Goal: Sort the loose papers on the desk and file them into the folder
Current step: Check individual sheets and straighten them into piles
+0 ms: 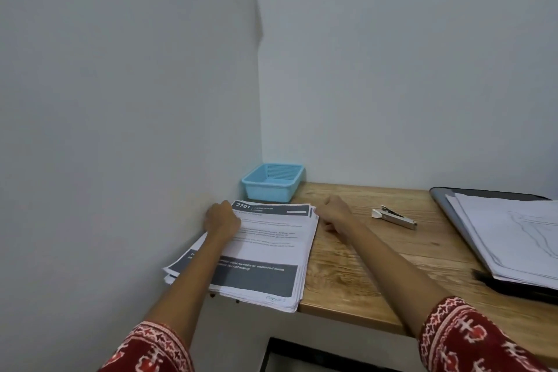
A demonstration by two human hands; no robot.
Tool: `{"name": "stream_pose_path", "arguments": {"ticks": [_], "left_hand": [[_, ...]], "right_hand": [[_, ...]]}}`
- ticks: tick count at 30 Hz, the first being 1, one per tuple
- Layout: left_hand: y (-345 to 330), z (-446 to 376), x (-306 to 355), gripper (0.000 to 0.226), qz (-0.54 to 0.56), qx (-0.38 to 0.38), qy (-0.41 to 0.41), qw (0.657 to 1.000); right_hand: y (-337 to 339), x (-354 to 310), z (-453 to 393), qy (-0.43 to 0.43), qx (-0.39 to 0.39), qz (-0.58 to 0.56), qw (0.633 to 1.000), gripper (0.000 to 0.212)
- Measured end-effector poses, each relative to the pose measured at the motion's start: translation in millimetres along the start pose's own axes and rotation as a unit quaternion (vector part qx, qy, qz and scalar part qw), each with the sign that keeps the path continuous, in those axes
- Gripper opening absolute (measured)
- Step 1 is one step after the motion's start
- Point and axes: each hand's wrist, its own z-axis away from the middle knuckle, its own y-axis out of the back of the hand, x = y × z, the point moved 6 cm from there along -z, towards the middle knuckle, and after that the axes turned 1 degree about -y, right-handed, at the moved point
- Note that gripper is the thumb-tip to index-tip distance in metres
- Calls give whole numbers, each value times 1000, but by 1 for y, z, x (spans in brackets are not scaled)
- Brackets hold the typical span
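Observation:
A stack of printed papers (265, 254) with dark header bands lies at the desk's left end, against the wall, its near edge hanging over the desk front. My left hand (222, 217) rests at the stack's far left corner, fingers curled over the edge. My right hand (333, 210) touches the stack's far right corner, fingertips at the paper edge. An open dark folder (453, 220) lies at the right with white sheets (513, 238) on it.
A light blue plastic basket (273, 181) sits in the back corner just behind the papers. A white and metal stapler (394, 216) lies on the wooden desk (362, 266) between the stack and the folder. Walls close in at left and behind.

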Motion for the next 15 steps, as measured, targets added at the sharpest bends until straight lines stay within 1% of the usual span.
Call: {"name": "stream_pose_path", "arguments": {"ticks": [3, 6, 8, 9, 11, 13, 15], "left_hand": [[-2, 1, 5, 30, -5, -17, 4, 1000], [-9, 1, 6, 32, -11, -31, 2, 999], [-15, 3, 10, 33, -8, -50, -5, 999], [-19, 5, 13, 34, -9, -60, -11, 998], [-21, 9, 18, 36, -12, -69, -16, 997], [-21, 11, 21, 37, 1, -71, -9, 997], [-17, 12, 17, 37, 10, -64, 6, 998]], "right_hand": [[-8, 0, -7, -19, -3, -35, 999, 27], [-15, 2, -13, -36, -25, -61, 997, 28], [-16, 7, -18, -52, -29, -67, 996, 19], [-15, 9, -21, -57, -21, -60, 996, 21], [-13, 12, -24, -65, -11, -48, 997, 31], [-7, 17, -26, -83, -11, -44, 996, 33], [2, 21, -28, -104, -14, -41, 994, 31]]}}
